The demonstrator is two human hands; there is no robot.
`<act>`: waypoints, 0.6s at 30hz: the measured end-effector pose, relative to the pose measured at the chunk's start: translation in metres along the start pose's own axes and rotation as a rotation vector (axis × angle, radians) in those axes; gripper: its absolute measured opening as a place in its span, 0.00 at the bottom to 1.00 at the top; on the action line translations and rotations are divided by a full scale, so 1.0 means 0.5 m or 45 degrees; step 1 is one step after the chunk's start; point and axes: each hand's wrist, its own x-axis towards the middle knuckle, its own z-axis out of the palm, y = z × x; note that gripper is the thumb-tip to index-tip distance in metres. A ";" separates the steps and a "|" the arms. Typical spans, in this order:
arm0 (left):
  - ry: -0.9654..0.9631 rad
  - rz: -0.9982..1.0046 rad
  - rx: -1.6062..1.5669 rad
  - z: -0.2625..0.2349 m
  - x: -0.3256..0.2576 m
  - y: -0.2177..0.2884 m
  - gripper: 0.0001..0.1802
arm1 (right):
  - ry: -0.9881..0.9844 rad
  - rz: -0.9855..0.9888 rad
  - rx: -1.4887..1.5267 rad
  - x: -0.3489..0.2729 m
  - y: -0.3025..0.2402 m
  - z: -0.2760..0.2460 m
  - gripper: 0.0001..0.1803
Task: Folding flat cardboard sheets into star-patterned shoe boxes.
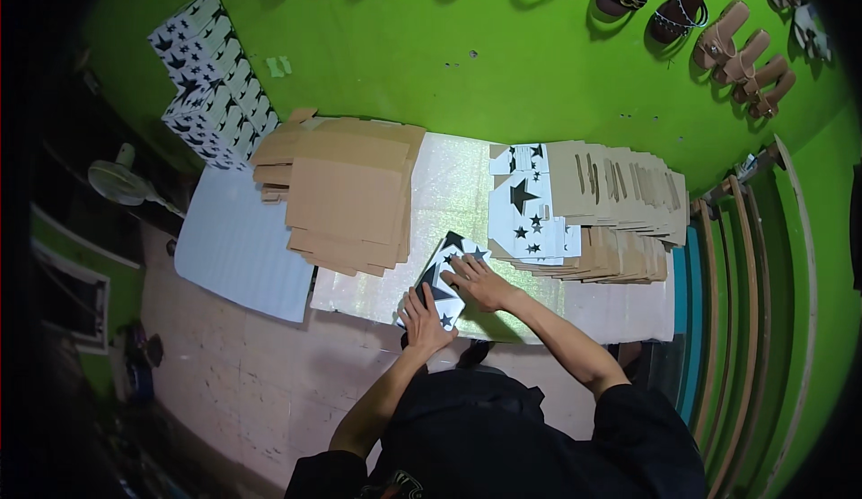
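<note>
A white cardboard box [438,285] printed with black stars lies slantwise at the table's front edge. My left hand [426,323] grips its near end, fingers over the top and left side. My right hand [480,284] rests on the box's right side, fingers stretched out and apart. Palms and fingers cover part of the box, so I cannot tell whether its lid is fully closed. To the right lie flat star-printed box blanks [525,203], beside overlapping brown blanks [620,180]. On the left is a stack of plain brown cardboard sheets [350,185].
Finished star-printed boxes [215,86] are piled at the far left, behind a white surface [242,239]. A fan [126,176] stands at left. Sandals [682,5] hang on the green wall. A wooden rack [745,293] stands right of the table [458,171].
</note>
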 end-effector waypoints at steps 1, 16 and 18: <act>0.006 -0.017 0.001 -0.016 -0.005 -0.021 0.76 | -0.139 -0.007 -0.111 -0.002 -0.033 -0.054 0.50; -0.163 0.975 0.179 -0.210 0.014 -0.107 0.72 | 0.340 0.412 -0.106 -0.096 -0.245 -0.017 0.65; -0.164 0.997 0.174 -0.209 0.011 -0.128 0.70 | 0.322 0.497 -0.019 -0.098 -0.292 -0.033 0.64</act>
